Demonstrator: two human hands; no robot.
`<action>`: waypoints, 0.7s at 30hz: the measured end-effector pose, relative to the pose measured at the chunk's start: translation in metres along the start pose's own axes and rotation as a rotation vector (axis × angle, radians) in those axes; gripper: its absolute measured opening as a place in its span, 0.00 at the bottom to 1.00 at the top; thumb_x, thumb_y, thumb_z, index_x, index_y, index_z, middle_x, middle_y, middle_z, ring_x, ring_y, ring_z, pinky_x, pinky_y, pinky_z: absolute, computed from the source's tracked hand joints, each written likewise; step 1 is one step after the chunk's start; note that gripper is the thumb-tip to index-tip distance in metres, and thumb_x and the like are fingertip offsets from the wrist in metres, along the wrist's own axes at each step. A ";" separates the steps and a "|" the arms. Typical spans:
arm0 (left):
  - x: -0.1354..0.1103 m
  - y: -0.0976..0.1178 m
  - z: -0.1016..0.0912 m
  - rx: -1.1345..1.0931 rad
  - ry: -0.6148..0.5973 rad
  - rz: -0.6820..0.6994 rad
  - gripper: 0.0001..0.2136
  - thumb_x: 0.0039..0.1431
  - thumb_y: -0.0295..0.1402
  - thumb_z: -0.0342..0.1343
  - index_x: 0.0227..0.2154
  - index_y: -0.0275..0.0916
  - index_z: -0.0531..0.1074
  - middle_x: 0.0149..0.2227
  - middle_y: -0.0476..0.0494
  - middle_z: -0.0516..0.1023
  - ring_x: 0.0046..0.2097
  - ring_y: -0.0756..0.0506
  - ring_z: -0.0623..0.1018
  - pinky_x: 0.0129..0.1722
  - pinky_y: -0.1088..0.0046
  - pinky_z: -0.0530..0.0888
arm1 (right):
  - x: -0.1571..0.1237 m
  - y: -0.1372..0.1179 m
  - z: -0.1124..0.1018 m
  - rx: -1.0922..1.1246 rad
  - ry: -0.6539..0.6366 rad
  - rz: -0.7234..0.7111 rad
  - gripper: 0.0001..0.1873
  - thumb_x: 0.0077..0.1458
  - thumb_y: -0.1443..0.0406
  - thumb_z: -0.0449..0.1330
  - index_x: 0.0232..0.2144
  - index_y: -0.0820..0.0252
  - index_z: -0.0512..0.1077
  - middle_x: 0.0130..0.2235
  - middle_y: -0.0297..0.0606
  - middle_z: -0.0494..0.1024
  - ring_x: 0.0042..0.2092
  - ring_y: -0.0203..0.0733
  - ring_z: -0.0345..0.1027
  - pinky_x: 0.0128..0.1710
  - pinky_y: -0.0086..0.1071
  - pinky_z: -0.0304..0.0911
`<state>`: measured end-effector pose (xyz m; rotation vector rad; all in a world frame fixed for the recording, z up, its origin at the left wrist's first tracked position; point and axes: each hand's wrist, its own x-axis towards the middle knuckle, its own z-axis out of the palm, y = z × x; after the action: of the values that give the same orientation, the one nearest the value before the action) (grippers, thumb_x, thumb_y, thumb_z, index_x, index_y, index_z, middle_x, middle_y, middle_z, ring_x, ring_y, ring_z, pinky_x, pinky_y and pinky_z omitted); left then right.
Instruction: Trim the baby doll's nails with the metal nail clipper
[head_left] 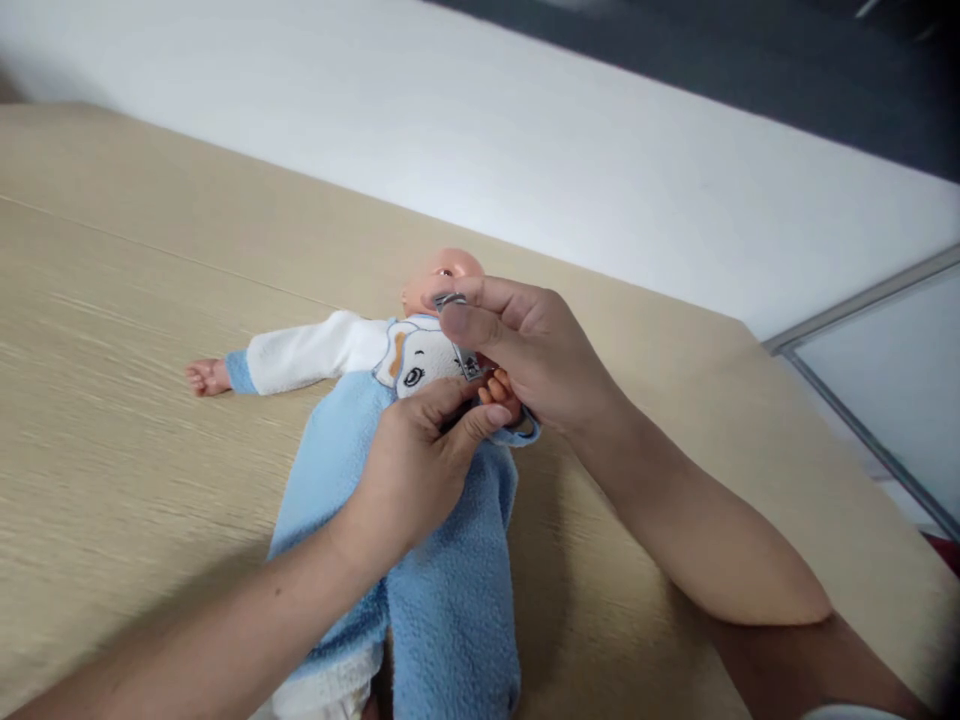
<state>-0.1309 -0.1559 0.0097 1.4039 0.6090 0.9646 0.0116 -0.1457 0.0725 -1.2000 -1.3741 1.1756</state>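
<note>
A baby doll in a blue and white fleece suit lies on its back on the table. My left hand is closed on the doll's hand, with the thumb and fingers pinching it over the doll's chest. In my right hand a silver nail clipper is gripped between thumb and forefinger. The clipper's lower end is close to the doll's small fingers; whether it touches them I cannot tell. My right hand hides part of the doll's head. The doll's other arm stretches out to the left.
The wooden table has a thin seam running across its left side. A white wall or panel stands behind it, with a dark area above. A metal-framed panel is at the right edge.
</note>
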 end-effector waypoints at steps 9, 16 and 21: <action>0.002 0.003 0.000 -0.021 -0.026 -0.026 0.09 0.68 0.38 0.61 0.37 0.38 0.81 0.36 0.47 0.83 0.40 0.47 0.77 0.43 0.72 0.72 | 0.006 0.001 -0.003 0.072 -0.021 0.080 0.23 0.52 0.47 0.75 0.31 0.59 0.77 0.25 0.32 0.72 0.25 0.31 0.61 0.24 0.28 0.57; 0.003 0.004 -0.001 -0.008 -0.016 -0.054 0.11 0.67 0.39 0.60 0.34 0.37 0.79 0.33 0.48 0.81 0.37 0.48 0.75 0.40 0.73 0.71 | 0.008 0.003 -0.001 0.126 0.002 0.125 0.24 0.50 0.46 0.76 0.28 0.59 0.76 0.25 0.32 0.70 0.27 0.32 0.59 0.27 0.29 0.57; 0.003 0.004 0.000 -0.009 -0.009 -0.070 0.11 0.66 0.39 0.61 0.33 0.37 0.80 0.33 0.47 0.81 0.37 0.47 0.76 0.39 0.73 0.71 | 0.008 0.000 0.000 0.151 0.001 0.130 0.23 0.48 0.48 0.78 0.29 0.59 0.76 0.24 0.31 0.71 0.27 0.31 0.59 0.25 0.28 0.56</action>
<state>-0.1304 -0.1535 0.0142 1.3696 0.6428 0.9039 0.0106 -0.1382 0.0731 -1.1953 -1.1984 1.3444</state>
